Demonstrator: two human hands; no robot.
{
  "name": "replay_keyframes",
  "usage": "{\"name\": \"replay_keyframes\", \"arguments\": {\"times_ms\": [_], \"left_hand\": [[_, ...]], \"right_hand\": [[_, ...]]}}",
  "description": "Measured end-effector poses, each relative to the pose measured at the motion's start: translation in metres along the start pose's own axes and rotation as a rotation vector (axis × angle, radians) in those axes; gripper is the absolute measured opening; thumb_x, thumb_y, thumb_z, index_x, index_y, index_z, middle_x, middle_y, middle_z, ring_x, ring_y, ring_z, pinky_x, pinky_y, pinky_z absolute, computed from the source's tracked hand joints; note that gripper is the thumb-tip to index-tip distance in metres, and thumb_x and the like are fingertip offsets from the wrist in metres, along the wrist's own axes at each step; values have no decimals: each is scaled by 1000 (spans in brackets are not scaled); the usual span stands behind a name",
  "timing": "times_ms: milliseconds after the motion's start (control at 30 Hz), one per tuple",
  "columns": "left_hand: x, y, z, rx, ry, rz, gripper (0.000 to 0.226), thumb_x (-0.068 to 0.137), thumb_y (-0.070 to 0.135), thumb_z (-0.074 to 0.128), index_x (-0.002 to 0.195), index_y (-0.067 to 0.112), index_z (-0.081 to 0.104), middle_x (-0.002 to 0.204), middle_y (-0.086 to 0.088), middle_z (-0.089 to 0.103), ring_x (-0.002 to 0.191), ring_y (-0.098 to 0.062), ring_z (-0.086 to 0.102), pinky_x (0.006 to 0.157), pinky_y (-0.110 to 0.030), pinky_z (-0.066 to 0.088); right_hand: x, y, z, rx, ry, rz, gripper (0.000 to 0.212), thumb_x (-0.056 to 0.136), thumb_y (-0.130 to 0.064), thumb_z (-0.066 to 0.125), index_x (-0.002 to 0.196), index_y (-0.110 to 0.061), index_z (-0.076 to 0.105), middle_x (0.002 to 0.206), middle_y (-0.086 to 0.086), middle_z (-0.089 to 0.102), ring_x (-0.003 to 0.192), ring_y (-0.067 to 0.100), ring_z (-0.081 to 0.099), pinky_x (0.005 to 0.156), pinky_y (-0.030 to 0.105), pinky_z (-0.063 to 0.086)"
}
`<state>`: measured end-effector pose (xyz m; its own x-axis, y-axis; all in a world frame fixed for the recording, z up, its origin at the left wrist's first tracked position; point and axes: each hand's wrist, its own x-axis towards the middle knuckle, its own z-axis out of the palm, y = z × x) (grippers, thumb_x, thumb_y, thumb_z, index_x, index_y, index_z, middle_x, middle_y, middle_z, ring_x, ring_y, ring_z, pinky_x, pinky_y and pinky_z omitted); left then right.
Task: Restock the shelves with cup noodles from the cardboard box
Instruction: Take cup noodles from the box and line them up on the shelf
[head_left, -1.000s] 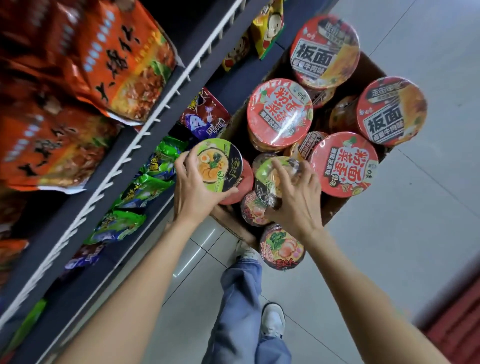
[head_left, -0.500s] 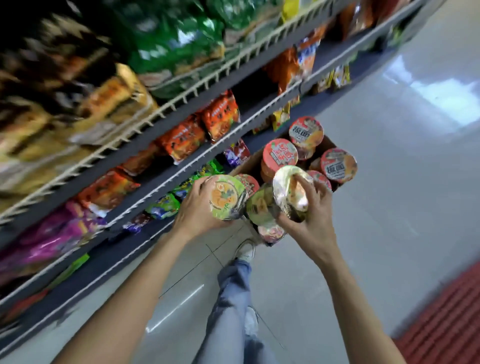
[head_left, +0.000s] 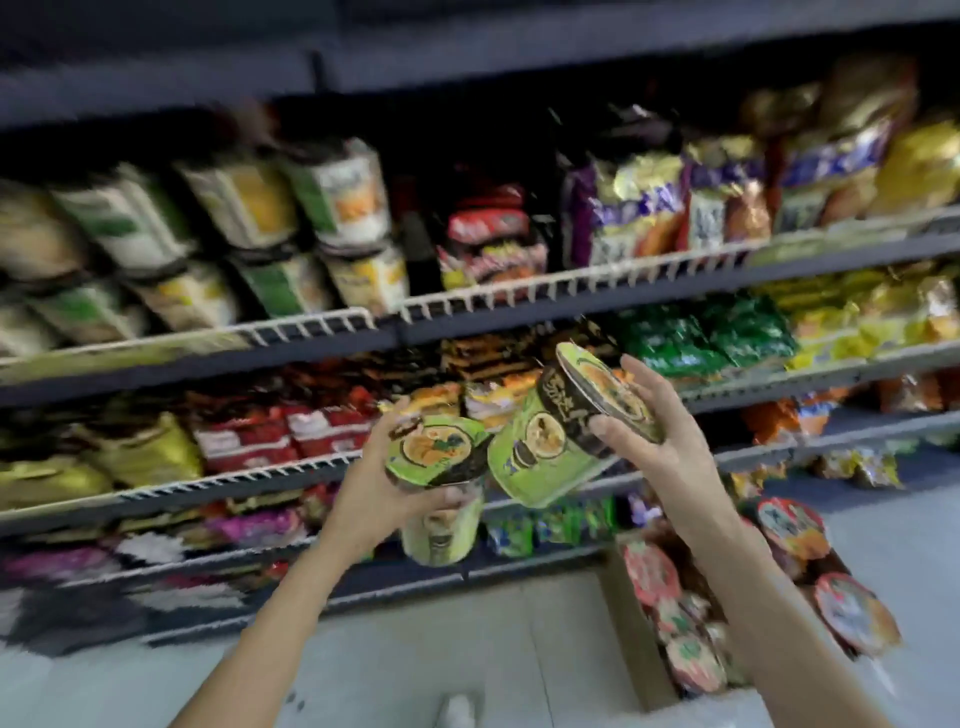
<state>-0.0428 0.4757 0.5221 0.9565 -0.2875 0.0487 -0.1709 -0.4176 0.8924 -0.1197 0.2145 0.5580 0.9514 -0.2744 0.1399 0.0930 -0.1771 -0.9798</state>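
Blurry frame. Shelves (head_left: 311, 332) with white wire rails span the view from 9 to 3 o'clock, packed with bagged noodles; stacked green-and-white cups (head_left: 337, 192) sit upper left at 11. Left hand (head_left: 379, 499) near center, fingers curled round the rim of a green cup noodle (head_left: 436, 457), lid toward the camera, cup roughly upright. Just right of it, touching or nearly so, a second green cup noodle (head_left: 550, 441) lies tilted, gripped at its lid end by the right hand (head_left: 654, 441), thumb on the black band. Cardboard box (head_left: 631, 639) on the floor at 4 o'clock holds red-lidded cups (head_left: 852, 613).
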Motion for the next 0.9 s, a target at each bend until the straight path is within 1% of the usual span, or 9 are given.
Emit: {"name": "replay_keyframes", "arguments": {"times_ms": [133,200,300,433,500,567,700,800,900], "left_hand": [[-1,18,-102,-27,249,94,101,53,47,78,140,40,28,117,47,28,95,41,27,90,-19,33],[-2,31,-151,-29,360,189,100,53,52,78,140,40,29,120,50,29,99,42,23,91,-13,32],[0,46,-227,-59,493,330,93,51,56,80,131,39,36,117,43,43,104,31,40,79,2,36],[18,53,-329,-86,677,453,92,47,55,84,126,34,43,127,8,51,112,-3,56,84,-12,45],[33,59,-373,-79,753,517,86,47,44,85,121,35,42,126,-1,49,108,-4,57,84,-14,46],[52,64,-412,-87,822,560,85,50,38,85,122,34,41,122,2,49,108,-5,57,88,-19,47],[97,76,-469,-98,961,615,91,55,41,88,128,30,36,126,2,47,114,-8,53,98,-25,44],[133,87,-496,-88,1058,580,83,64,39,83,129,31,33,131,-2,34,111,-8,49,93,-16,41],[170,90,-515,-67,1114,501,76,67,41,79,126,32,32,129,-3,30,110,-14,42,86,-20,35]], "right_hand": [[41,-74,68,36,-128,-189,78,57,-63,70,129,-47,45,127,-13,56,110,3,59,84,26,52],[62,-110,107,57,-164,-288,74,58,-59,73,127,-43,47,127,-13,56,109,-3,56,81,20,51],[91,-160,169,102,-203,-415,72,57,-58,71,123,-40,51,122,-15,59,107,-8,56,76,14,48],[128,-224,251,116,-229,-552,63,55,-58,69,114,-40,57,104,-26,64,95,-6,62,71,10,46],[149,-253,291,91,-225,-605,60,56,-60,70,111,-40,58,109,-17,65,97,-1,62,75,14,45],[173,-280,328,67,-223,-648,58,59,-60,73,111,-38,59,115,-10,63,102,4,61,79,21,45],[229,-331,393,9,-215,-661,52,66,-48,79,111,-28,61,112,-9,62,97,1,59,69,14,46],[280,-358,443,-115,-218,-649,66,52,-67,77,107,-35,59,120,0,56,105,11,57,74,20,45],[323,-373,489,-219,-215,-619,73,51,-74,72,109,-33,58,123,2,50,105,12,52,81,22,43]]}}
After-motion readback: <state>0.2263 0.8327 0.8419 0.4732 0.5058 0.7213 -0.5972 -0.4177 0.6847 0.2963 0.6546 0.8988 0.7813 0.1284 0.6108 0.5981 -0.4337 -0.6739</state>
